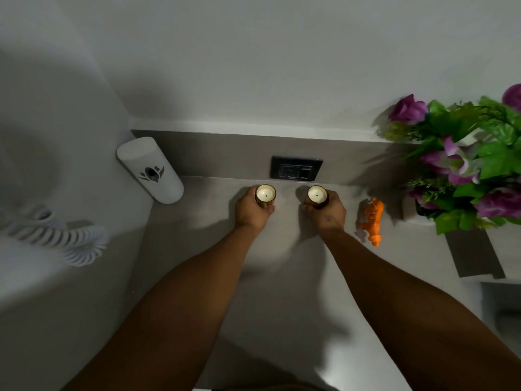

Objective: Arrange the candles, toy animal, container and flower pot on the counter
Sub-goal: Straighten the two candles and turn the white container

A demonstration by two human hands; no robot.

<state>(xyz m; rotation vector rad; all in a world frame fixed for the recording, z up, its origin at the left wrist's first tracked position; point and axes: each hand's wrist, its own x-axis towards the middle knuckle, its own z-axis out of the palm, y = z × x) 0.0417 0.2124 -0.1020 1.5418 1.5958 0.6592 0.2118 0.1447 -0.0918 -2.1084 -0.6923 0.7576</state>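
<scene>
Two small candles in gold jars stand upright at the back of the grey counter [282, 263], just in front of a dark wall socket. My left hand [251, 211] grips the left candle [265, 193]. My right hand [327, 213] grips the right candle [317, 194]. An orange toy animal [371, 220] stands to the right of my right hand, apart from it. Farther right, a white flower pot [410, 211] holds purple flowers and green leaves [473, 165]. A white cylindrical container [150, 169] with a dark flower mark stands in the back left corner.
The dark socket plate [296, 168] sits on the low backsplash behind the candles. A white coiled hose [59, 235] hangs at the left, beyond the counter edge. A grey raised block [473, 252] lies at the right, below the flower pot.
</scene>
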